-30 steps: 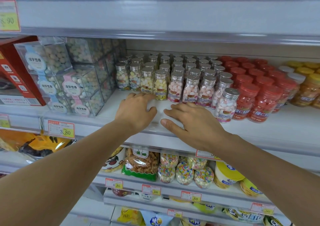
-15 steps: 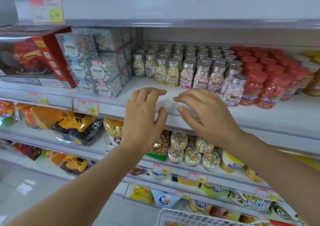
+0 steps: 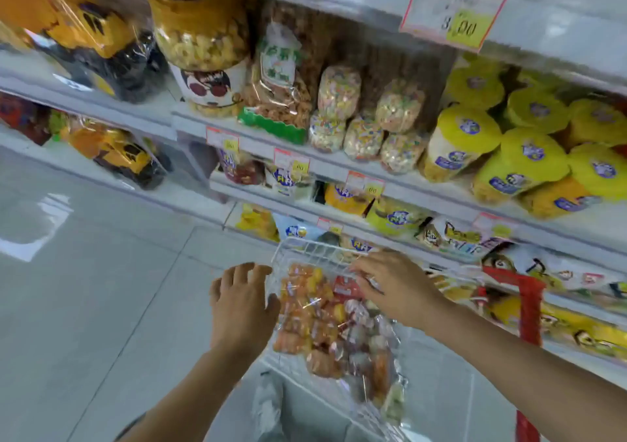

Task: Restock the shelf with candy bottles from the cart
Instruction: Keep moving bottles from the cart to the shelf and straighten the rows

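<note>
The left hand [image 3: 242,302] is open with its fingers spread; it holds nothing and hangs just beside the left edge of the white wire cart [image 3: 305,245]; the right hand [image 3: 398,285] is over the cart with its fingers spread and a little bent, gripping nothing; I cannot tell if it touches what is under it. The candy bottles [image 3: 322,309] lie in the cart, packed in shiny clear wrap, mostly orange with some red and pale ones; the picture is blurry here. Past the cart stand shelves [image 3: 441,187] full of snacks; yellow-lidded tubs [image 3: 532,160] sit on the right; the grey floor [image 3: 84,306] is on the left.
</note>
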